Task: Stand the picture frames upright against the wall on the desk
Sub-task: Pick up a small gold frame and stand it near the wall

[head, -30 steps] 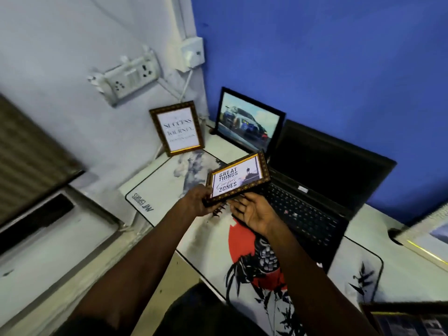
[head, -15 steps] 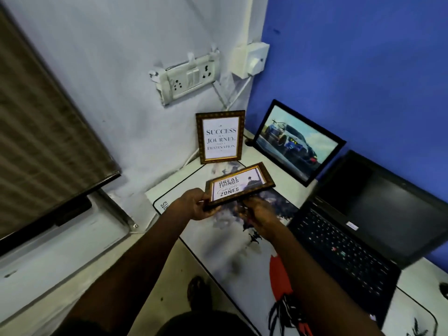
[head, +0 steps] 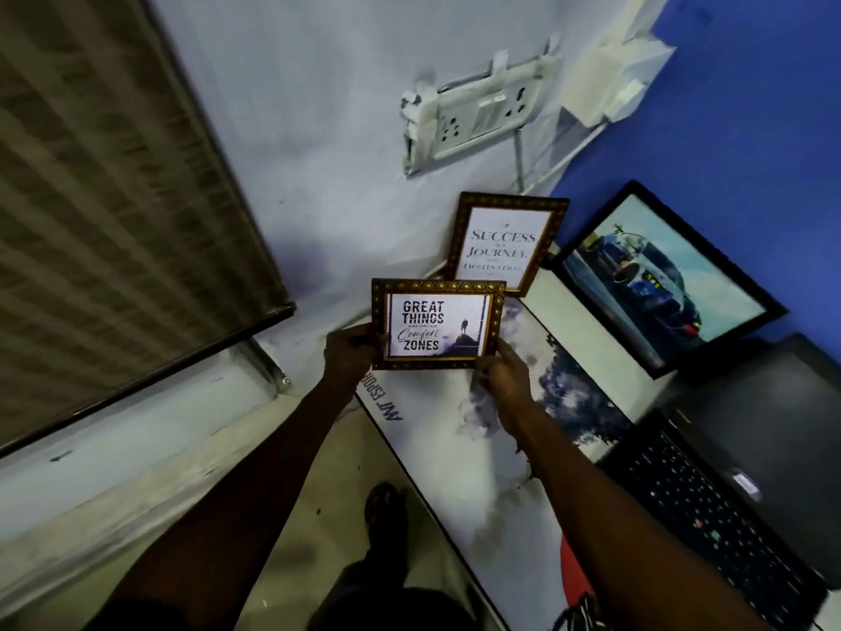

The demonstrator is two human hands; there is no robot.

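Both hands hold a small gold-edged frame (head: 438,324) up in front of the white wall (head: 318,129), above the desk's left end.

Frame is landscape, long axis left-right, picture side facing the camera, text upright, roughly vertical. L hand (head: 348,357) grips its lower-left corner, R hand (head: 503,380) closed on the lower-right corner. 3 frames in view: the held one; a 2nd gold-edged frame (head: 503,243), portrait, standing against the wall just behind and partly hidden by the held one; a black-framed car picture (head: 660,280) leaning on the blue wall (head: 751,107). Also 1 desk mat (head: 478,471), 1 open laptop (head: 728,494) to the R, 1 socket strip (head: 478,125) on the wall, window blind (head: 91,198) to the L.
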